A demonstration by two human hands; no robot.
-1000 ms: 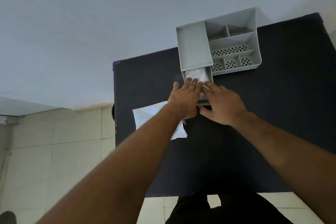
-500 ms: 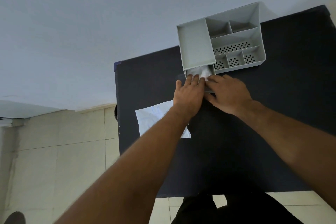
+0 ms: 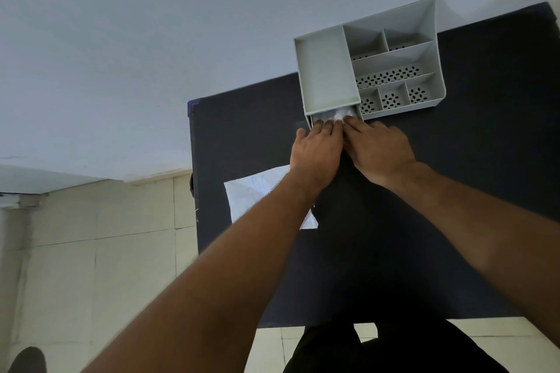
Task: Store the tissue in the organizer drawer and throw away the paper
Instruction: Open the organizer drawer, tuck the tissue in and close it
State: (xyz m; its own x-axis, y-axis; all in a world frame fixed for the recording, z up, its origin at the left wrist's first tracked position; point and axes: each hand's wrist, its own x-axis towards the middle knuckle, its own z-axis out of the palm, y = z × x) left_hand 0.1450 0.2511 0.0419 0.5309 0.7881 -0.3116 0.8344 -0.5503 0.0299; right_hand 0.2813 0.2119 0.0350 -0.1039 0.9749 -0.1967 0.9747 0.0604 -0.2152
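White crumpled tissue (image 3: 339, 114) is seen inside the drawer (image 3: 335, 116) of the grey plastic compartmented organizer (image 3: 325, 70), which is placed at the far edge of the dark bench (image 3: 485, 191). The drawer is only slightly open. Both the left hand (image 3: 316, 151) and the right hand (image 3: 378, 150) are laid flat side by side, fingers extended and pressed against the drawer front; nothing is pinched in either grip. A white sheet of paper (image 3: 254, 191) is partly covered by the left forearm.

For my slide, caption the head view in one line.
Both hands, left and right, press on the organizer drawer holding tissue; paper waits on the table.
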